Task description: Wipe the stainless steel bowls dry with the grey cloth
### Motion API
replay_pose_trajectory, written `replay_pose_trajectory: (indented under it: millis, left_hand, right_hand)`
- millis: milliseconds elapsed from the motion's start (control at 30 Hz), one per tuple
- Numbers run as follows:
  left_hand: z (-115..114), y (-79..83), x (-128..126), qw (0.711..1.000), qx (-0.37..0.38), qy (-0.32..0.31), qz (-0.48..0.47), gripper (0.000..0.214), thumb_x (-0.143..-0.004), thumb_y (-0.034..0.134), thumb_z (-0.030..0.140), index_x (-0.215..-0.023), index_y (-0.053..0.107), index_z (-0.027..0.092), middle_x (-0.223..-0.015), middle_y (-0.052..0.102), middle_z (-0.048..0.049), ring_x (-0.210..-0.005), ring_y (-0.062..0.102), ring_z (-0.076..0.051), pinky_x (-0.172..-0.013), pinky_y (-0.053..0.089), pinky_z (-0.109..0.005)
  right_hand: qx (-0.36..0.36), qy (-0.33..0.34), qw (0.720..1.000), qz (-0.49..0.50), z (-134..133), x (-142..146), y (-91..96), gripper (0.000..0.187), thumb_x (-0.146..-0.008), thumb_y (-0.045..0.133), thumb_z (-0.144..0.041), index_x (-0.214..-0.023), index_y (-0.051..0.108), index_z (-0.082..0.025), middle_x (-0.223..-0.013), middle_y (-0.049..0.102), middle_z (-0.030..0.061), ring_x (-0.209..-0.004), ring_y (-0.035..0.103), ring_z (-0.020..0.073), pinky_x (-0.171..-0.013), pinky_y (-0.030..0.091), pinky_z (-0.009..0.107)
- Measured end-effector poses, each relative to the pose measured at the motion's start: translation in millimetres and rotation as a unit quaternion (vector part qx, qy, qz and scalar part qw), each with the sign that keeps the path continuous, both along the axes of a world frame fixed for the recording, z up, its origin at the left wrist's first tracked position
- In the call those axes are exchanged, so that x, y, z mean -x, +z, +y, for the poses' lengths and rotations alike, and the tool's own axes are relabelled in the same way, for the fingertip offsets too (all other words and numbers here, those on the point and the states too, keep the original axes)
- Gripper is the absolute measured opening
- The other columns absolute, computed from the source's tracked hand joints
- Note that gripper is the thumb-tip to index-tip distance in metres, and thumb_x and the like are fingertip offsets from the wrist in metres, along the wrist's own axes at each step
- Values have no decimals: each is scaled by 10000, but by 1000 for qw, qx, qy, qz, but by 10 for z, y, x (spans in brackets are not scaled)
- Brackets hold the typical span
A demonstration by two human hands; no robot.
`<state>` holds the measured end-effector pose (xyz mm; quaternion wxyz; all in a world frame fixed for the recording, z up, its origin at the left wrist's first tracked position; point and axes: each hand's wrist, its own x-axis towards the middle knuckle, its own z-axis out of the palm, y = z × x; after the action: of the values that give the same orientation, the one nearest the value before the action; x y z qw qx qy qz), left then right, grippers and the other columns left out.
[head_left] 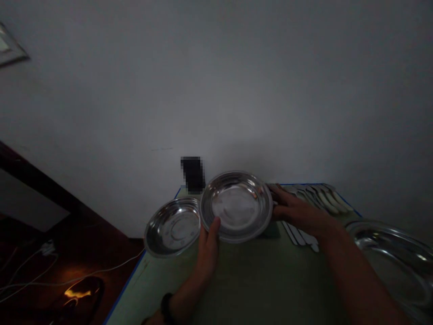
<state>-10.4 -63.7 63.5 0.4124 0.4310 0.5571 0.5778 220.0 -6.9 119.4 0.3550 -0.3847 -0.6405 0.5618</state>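
A round steel plate (237, 205) is held tilted above the green table (257, 280), close to the wall. My left hand (208, 246) grips its near left rim, thumb over the edge. My right hand (297, 212) holds its right rim, fingers curled round it. A second steel plate (172, 228) lies flat on the table just left of the held one.
Several spoons (321, 196) lie in a row at the table's far right, behind my right hand. A large steel tray (395, 257) sits at the right edge. A dark blurred object (192, 174) stands by the wall. White cables (50, 271) run over the dark floor at left.
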Motion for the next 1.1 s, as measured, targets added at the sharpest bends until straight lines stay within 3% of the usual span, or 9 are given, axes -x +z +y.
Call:
replay_pose_trajectory:
  millis: [100,167,267,367,500,567,700,900,1100]
  left_hand:
    - [3,278,11,999,-15,-6,47,513,-836,540,500,-1250,533,198,-1306,614,-85,-1279,502,-275,-1042,418,-392]
    - [41,450,35,995,30,-56,77,526,-804,573,534,-1197,571,183,-1196,678,-98,-1143,601,-302,-932,493,-409]
    - [238,630,167,979,68,-127,142,513,-820,524,600,-1150,616,218,-1161,695,-82,-1102,622,-298,-949,477,-422]
    - [647,742,473,984,-6,-20,176,565,-878,427,587,-1263,537,189,-1347,568,-134,-1269,507,-261,-1046,399,-407]
    - [1290,841,995,950,-5,143,277,884,-659,772,343,-1392,341,99,-1527,231,-255,-1402,301,-330,-1121,285,-440]
    - [1537,837,1196,949,9,149,277,980,-549,840,284,-1370,344,83,-1504,258,-280,-1414,252,-372,-1140,221,-484]
    - [1823,719,1430,962,14,118,244,996,-473,876,290,-1314,374,105,-1336,504,-243,-1274,467,-346,-1050,367,-475]
    - [1903,545,1635,985,-18,47,166,585,-540,826,433,-997,607,142,-1004,697,-117,-986,643,-265,-930,467,-438]
    - [1968,442,1691,994,-41,-6,96,483,-509,844,418,-866,681,137,-853,726,-68,-862,671,-225,-914,490,-429]
  right_hand:
    - [108,-82,981,139,-13,129,140,446,-879,442,-430,-1287,516,-264,-1195,648,96,-1000,649,249,-733,558,390]
    - [149,-112,969,165,10,217,167,518,-915,308,-571,-1231,557,-244,-1073,686,113,-916,673,256,-660,560,385]
    - [165,-144,964,153,62,304,116,449,-874,475,-543,-1164,590,-219,-907,706,96,-773,679,231,-576,549,335]
    - [182,-205,952,135,108,347,33,343,-777,641,-295,-1105,605,-202,-817,704,58,-624,641,183,-504,526,289]
    - [196,-242,938,153,161,403,-76,368,-755,628,-215,-1121,589,-213,-821,715,31,-616,649,171,-508,522,272]
    - [201,-234,939,156,191,445,-151,395,-753,640,-231,-1143,582,-220,-850,728,32,-654,674,184,-539,535,283]
    - [221,-251,930,153,244,537,-347,358,-743,660,-224,-1095,603,-205,-839,741,35,-661,690,192,-569,549,288]
    - [266,-259,915,160,315,577,-657,329,-755,665,-219,-1074,589,-197,-811,748,38,-652,699,198,-510,535,269]
    - [280,-249,909,181,366,552,-778,338,-734,694,-244,-1053,591,-199,-812,750,37,-677,710,205,-542,545,272]
